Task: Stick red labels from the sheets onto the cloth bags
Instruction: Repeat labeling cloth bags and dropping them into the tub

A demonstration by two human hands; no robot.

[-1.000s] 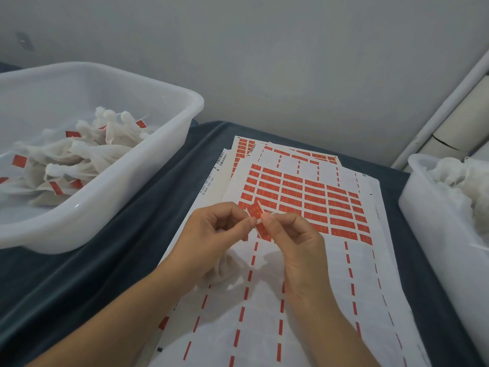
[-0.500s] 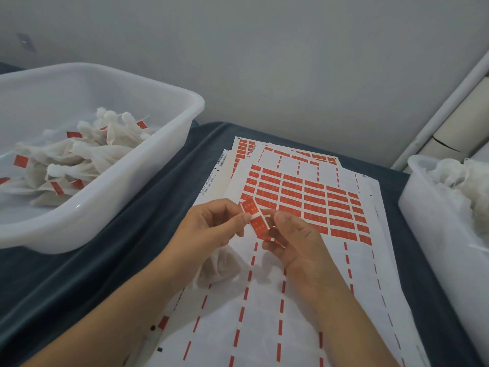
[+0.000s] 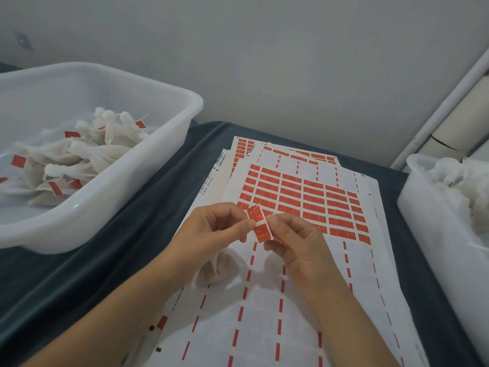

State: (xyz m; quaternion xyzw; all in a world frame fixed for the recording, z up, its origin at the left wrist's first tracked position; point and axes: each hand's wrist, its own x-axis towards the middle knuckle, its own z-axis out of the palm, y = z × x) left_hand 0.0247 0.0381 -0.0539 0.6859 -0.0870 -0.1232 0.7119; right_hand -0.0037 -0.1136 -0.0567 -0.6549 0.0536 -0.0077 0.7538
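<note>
- Label sheets point(image 3: 304, 300): white w/ rows of red labels point(image 3: 315, 193) & red dashed lines.
- Held label strip point(image 3: 260, 223): red, white band across the middle.
- Left tub point(image 3: 111, 202): translucent white; cloth bags point(image 3: 79, 160) off-white w/ red tags.
- Table cover point(image 3: 111, 260): dark blue-grey.

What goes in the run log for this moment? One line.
step: label held over sheet | left hand: pinching red label | right hand: pinching same label | cloth bag: under left hand | labelled bags: left tub

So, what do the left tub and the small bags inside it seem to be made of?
The left tub looks like translucent white plastic: smooth, slightly glossy, with light showing through its wall. The bags look like thin, off-white woven cloth, matte and crumpled, perhaps gauze.
</note>
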